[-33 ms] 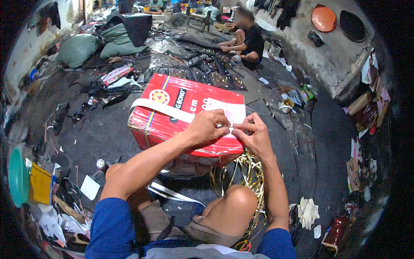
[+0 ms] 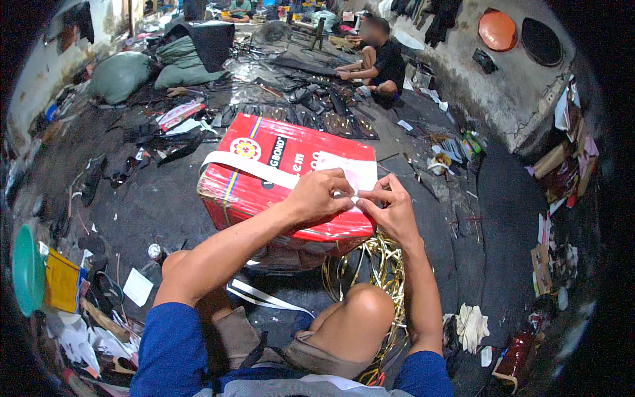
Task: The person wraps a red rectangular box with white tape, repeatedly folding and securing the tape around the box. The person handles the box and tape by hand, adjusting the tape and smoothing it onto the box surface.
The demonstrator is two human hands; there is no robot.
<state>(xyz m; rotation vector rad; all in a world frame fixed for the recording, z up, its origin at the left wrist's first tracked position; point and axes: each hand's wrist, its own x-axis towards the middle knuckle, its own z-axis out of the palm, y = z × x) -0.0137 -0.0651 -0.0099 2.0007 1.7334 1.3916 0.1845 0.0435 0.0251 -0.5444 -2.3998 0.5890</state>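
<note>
While both hands meet over the near right part of the box's top, the step in hand looks like fine fingertip work on a small white bit (image 2: 355,199); the left hand (image 2: 319,194) has thumb and forefinger drawn together at it, the other fingers curled under; the right hand (image 2: 390,210) faces it in a like pinch, thumb and forefinger nearly meeting, and both seem to grip the bit, though the tips hide its shape; the next move, I judge, calls for a light, steady pinch and level wrists; the box (image 2: 264,193) stands before the knees, a red block with a glossy, creased skin that catches the light, its edges scuffed; a white strap (image 2: 246,165), flat and smooth, bends over its left edge and runs across to the left hand, but whether it joins the bit I cannot tell; pale paper (image 2: 342,167) lies flat beyond the fingers; gold cord (image 2: 382,270), thin and shiny, loops in a tangle beside the right knee; white strips (image 2: 268,298), narrow and limp, lie on the dark floor (image 2: 149,215).
</note>
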